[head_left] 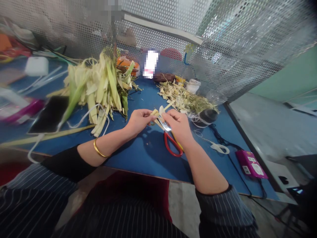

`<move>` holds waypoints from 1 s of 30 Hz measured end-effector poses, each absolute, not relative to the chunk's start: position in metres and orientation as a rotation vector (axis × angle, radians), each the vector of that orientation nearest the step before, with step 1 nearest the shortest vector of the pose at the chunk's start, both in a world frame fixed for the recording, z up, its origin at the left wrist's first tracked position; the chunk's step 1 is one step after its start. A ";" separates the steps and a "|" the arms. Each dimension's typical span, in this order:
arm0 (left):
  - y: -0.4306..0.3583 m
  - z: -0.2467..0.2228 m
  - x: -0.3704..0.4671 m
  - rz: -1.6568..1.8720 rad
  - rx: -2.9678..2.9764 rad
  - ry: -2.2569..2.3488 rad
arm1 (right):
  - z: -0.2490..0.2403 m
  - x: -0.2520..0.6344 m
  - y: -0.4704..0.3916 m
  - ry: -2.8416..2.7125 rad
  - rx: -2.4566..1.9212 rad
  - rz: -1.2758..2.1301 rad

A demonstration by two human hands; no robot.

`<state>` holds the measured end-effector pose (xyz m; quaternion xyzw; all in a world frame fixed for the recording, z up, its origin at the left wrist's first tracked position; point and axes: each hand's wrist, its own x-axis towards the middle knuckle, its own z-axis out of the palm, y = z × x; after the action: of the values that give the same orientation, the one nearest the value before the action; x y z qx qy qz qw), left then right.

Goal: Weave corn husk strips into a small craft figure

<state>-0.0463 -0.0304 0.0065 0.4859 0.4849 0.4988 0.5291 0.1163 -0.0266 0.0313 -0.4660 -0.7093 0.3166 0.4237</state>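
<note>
Dark pinstriped clothing (pixel 116 215) fills the space nearest the camera, on the near side of the red-handled scissors (pixel 166 127). At the scissors' far end the two hands are close together, fingertips nearly meeting: the left hand (pixel 140 122) pinches a pale husk piece (pixel 155 112) between thumb and fingers, and the right hand (pixel 178 127) pinches a cream strip (pixel 161 110) just above the blades. Whether the right hand also grips the scissors, I cannot tell. Beneath the scissors spreads a blue worktop (pixel 146 157). Left of them, a gold bangle (pixel 97 151) circles the left forearm; farther left rises a heap of long husks (pixel 99 86), with a dark-screened phone (pixel 49 114) at its side. Beyond the scissors to the right lies a loose pile of shredded scraps (pixel 180 96), a dark round object (pixel 208 116) at its near end. Farther right sits a purple box (pixel 251 163). Straight beyond the scissors, a lit screen (pixel 150 64) stands before a perforated panel (pixel 158 38).
</note>
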 end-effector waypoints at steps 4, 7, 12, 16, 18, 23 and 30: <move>-0.029 0.003 -0.046 1.208 1.176 1.182 | 0.028 0.116 -0.026 -1.811 -1.296 0.809; -0.028 -0.005 -0.045 1.212 1.260 1.205 | 0.026 0.116 -0.025 -1.822 -1.308 0.810; -0.028 -0.014 -0.046 1.194 1.409 1.282 | 0.022 0.114 -0.026 -1.853 -1.328 0.752; -0.032 -0.008 -0.047 1.156 1.562 1.413 | 0.021 0.111 -0.029 -1.916 -1.409 0.547; -0.034 -0.004 -0.047 1.154 1.640 1.464 | 0.021 0.110 -0.031 -1.950 -1.433 0.443; -0.036 -0.001 -0.047 1.165 1.768 1.524 | 0.022 0.110 -0.033 -2.025 -1.405 0.379; -0.034 -0.005 -0.047 1.192 1.753 1.487 | 0.025 0.112 -0.031 -2.004 -1.407 0.352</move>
<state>-0.0475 -0.0344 -0.0047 0.6513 0.5524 0.4430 0.2727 0.1119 -0.0310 0.0253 -0.5374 -0.7653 0.1343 0.3279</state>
